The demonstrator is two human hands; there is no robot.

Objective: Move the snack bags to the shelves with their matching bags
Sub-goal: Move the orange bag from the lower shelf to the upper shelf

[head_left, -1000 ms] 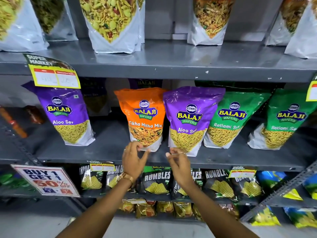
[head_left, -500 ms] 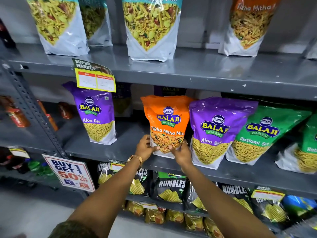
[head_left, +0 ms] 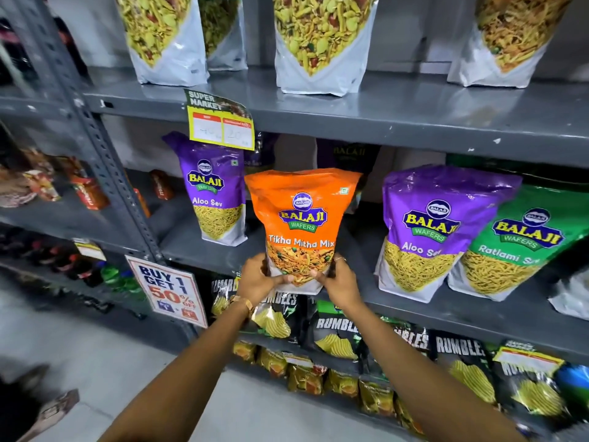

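Head view: both hands [head_left: 299,279] grip the orange bag [head_left: 302,218], hiding its bottom corners.

The orange bag [head_left: 302,218] reads "Balaji Wafers Tikha Mitha Mix", purple bags [head_left: 436,231] "Aloo Sev", black bags [head_left: 334,330] "Rumbles", and the sign [head_left: 167,290] "Buy 1 Get 1 50% off".

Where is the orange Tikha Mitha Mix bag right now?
Head view, centre: the orange Tikha Mitha Mix bag is held by both hands between two purple Aloo Sev bags.
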